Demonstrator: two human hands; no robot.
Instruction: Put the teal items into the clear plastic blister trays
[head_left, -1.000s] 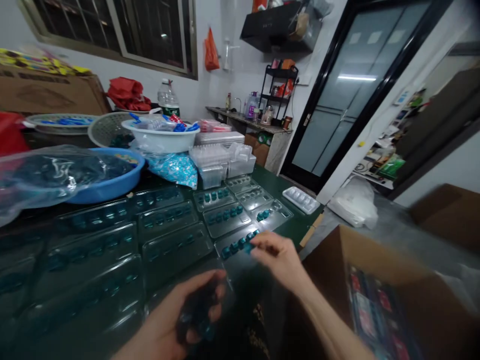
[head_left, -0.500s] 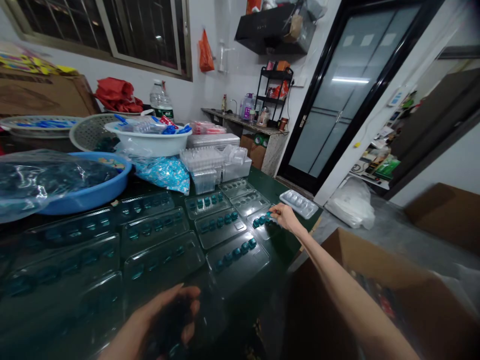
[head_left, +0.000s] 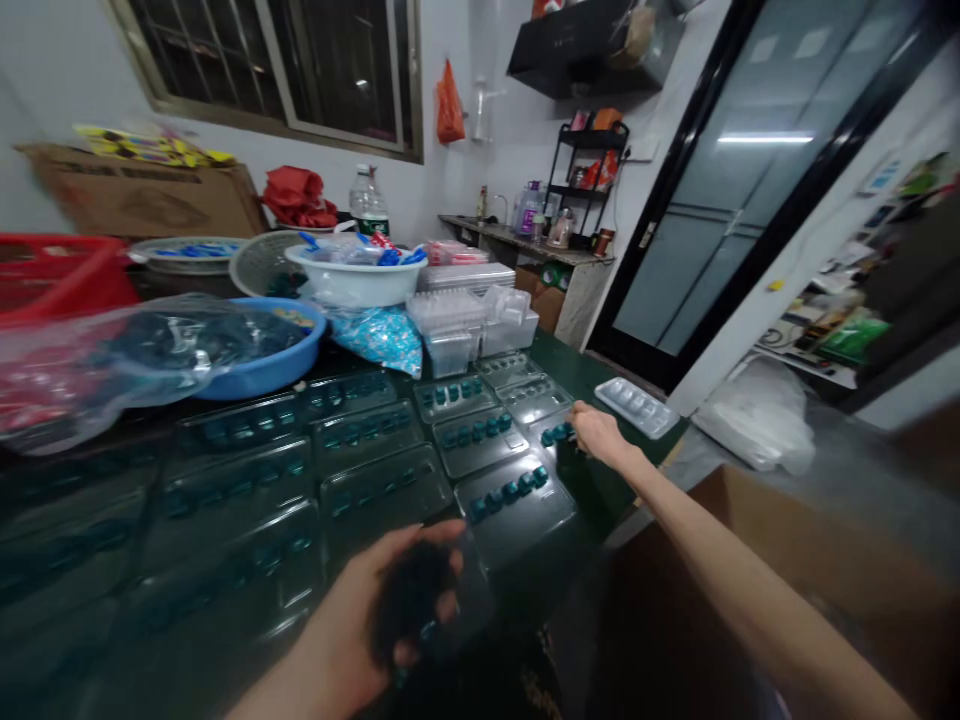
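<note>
While the right hand (head_left: 600, 435) reaches out across the desk (head_left: 570, 365), its fingers (head_left: 581, 420) are drawn together in a narrow pinch, their tips on a short row of teal pieces (head_left: 559, 433). Those glossy, rounded pieces sit at the near corner of a clear plastic blister tray (head_left: 544, 425), and the hand partly hides that tray. The left hand (head_left: 360, 620) hangs low over the near trays, its fingers (head_left: 427, 532) clenched around a dark, blurred clump (head_left: 409, 600) with a speck of teal showing at its lower edge; exactly what the clump is cannot be made out.

Rows of thin, shiny blister trays cover the dark green desk edge to edge, each molded with a line of small hollows. Most hollows hold teal pieces, including a diagonal row in the tray (head_left: 514, 490) just below the right hand. Farther back stand stacked clear trays (head_left: 450, 335), a crinkled bag of blue-patterned packets (head_left: 379, 340), and a white plastic basin (head_left: 352, 285). A clear plastic bag (head_left: 187, 345) of dark contents drapes over a blue basin (head_left: 300, 340). A white ribbed tray (head_left: 637, 408) lies at the desk's far corner, beyond the right hand.
</note>
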